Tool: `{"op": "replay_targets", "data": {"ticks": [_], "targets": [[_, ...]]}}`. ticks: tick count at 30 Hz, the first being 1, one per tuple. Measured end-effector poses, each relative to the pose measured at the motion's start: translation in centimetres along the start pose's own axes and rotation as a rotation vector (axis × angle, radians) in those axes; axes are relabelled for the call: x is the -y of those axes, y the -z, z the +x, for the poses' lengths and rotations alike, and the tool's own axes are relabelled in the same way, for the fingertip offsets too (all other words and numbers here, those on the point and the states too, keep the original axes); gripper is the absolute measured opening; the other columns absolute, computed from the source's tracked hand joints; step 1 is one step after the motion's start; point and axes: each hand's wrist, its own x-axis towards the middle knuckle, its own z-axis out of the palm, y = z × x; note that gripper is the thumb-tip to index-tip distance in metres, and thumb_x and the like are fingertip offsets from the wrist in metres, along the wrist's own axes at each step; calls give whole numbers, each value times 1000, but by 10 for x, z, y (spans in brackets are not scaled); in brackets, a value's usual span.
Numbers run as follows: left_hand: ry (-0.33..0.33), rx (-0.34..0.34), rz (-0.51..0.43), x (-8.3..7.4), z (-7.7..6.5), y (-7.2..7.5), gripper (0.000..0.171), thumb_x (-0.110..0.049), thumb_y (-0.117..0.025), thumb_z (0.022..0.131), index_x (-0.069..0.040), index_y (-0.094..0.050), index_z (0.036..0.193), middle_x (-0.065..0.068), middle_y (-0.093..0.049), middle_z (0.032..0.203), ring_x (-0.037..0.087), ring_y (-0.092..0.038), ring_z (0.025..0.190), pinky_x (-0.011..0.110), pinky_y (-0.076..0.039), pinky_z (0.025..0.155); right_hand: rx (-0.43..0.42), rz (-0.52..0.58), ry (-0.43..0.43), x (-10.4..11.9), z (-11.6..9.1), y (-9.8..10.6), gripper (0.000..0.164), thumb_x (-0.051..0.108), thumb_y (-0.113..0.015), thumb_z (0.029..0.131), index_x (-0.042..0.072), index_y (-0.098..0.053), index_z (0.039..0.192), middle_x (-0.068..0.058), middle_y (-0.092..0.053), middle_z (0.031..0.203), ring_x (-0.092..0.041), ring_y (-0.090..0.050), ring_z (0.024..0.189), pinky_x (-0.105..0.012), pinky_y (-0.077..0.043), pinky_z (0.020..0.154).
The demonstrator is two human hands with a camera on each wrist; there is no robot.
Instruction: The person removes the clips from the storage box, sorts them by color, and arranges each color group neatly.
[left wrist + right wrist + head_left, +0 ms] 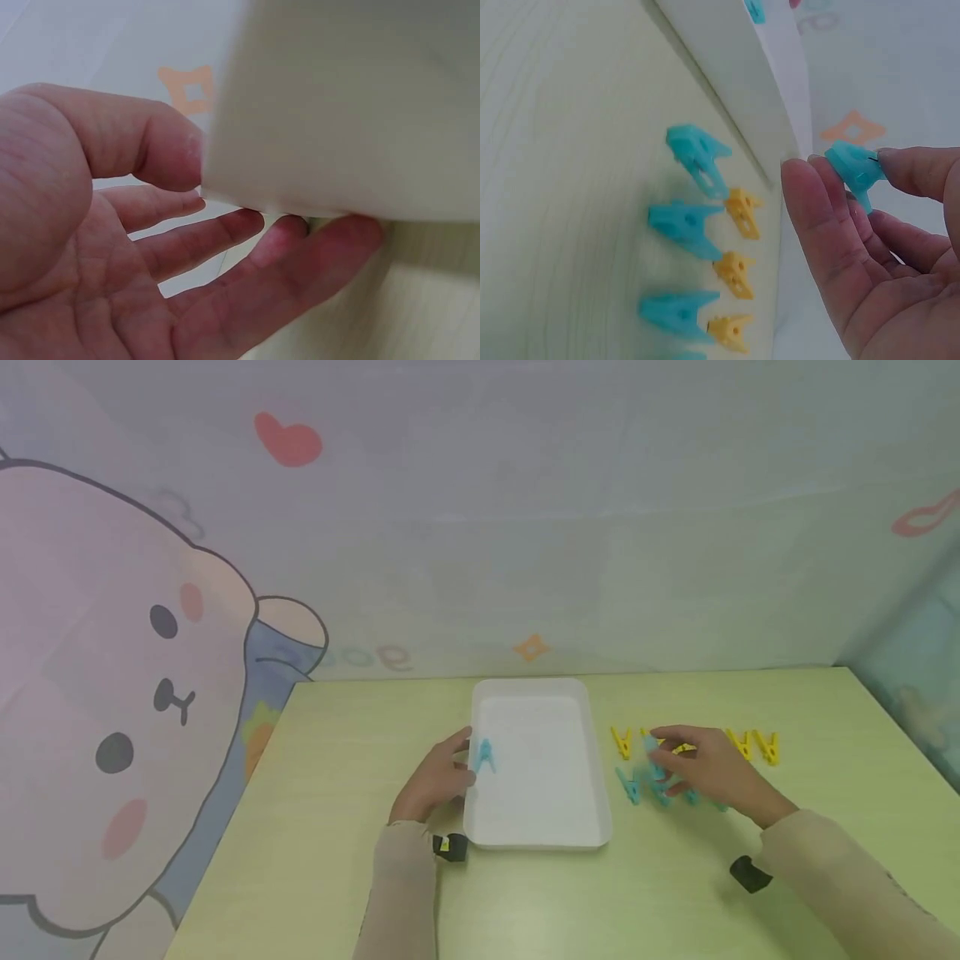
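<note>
In the right wrist view a turquoise clothespin (855, 166) is pinched between the thumb and fingertips of my right hand (708, 764). In the head view that hand hovers over the turquoise row, right of the white tray (536, 842). Another turquoise clothespin (486, 753) lies inside the tray along its left side. My left hand (437, 777) is at the tray's left wall, thumb and fairly straight fingers touching it. The left wrist view shows the tray wall (345, 112) up close, with the fingertips (360, 231) at its edge.
On the table (330, 827), right of the tray, lie several turquoise clothespins (684, 226), with a row of yellow clothespins (767, 747) behind them, partly hidden by the right hand. A printed cloth (465, 527) hangs behind the table.
</note>
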Motion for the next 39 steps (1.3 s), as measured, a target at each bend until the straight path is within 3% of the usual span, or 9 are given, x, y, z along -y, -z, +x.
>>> {"op": "replay_targets", "data": {"ticks": [9, 22, 31, 39], "targets": [[14, 4, -25, 0, -1, -1, 76, 2, -50, 74, -18, -27, 144, 7, -38, 138, 25, -53, 99, 34, -47, 71, -30, -18, -26, -14, -14, 26, 61, 38, -56, 87, 4, -38, 135, -20, -49, 118, -37, -61, 86, -39, -52, 66], [17, 11, -25, -3, -3, -1, 77, 2, -47, 73, -18, -25, 144, 6, -38, 138, 23, -53, 99, 33, -47, 70, -70, -101, -79, -45, -34, 60, 65, 40, -50, 90, 1, -31, 138, -25, -45, 123, -30, -63, 86, -36, -52, 66], [2, 18, -28, -4, -4, 0, 77, 2, -48, 72, -16, -25, 144, 7, -38, 138, 25, -54, 99, 35, -47, 73, -111, -156, -116, -63, -45, 81, 68, 40, -47, 91, -8, -28, 136, -33, -41, 124, -28, -63, 85, -35, -52, 64], [5, 25, -34, -3, -4, 0, 77, 1, -48, 73, -16, -25, 144, 7, -37, 138, 25, -52, 101, 35, -46, 73, -155, -272, -241, -75, -50, 90, 76, 41, -48, 90, -20, -26, 130, -41, -41, 118, -27, -64, 75, -35, -52, 60]]}}
